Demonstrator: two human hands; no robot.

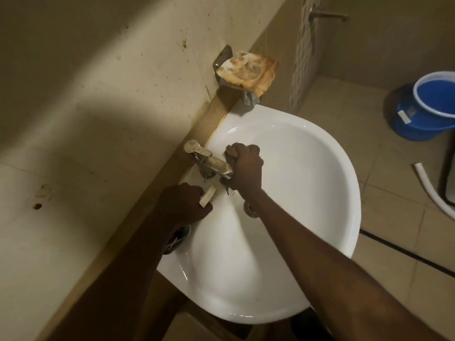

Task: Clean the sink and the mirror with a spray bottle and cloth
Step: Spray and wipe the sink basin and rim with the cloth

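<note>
Scrubbing around the tap (209,161) with the dark cloth (230,153), bunched and clenched in the right hand (246,168) just at the spout, over the back of the white sink (320,193). Steadying with the left hand (183,204), fingers curled down on the rim beside the tap, a small pale bar (207,196), likely soap, lying at the knuckles; gripping it or merely touching, impossible to say. Probably worth keeping the cloth wadded tight and working it round the base and under the spout, where grime looks to be collecting, then wiping down toward the drain (250,209). Spray bottle not clearly showing; something dark (178,238) sitting under the left wrist, too hidden to name. Mirror not in view. Basin looking glossy and mostly clean already. Beige tiled wall (98,107) speckled with brown spots, a stained soap dish (248,71) mounted above the sink, a blue bucket (428,107) standing on the floor well apart, a white hose (430,188) lying nearby.
</note>
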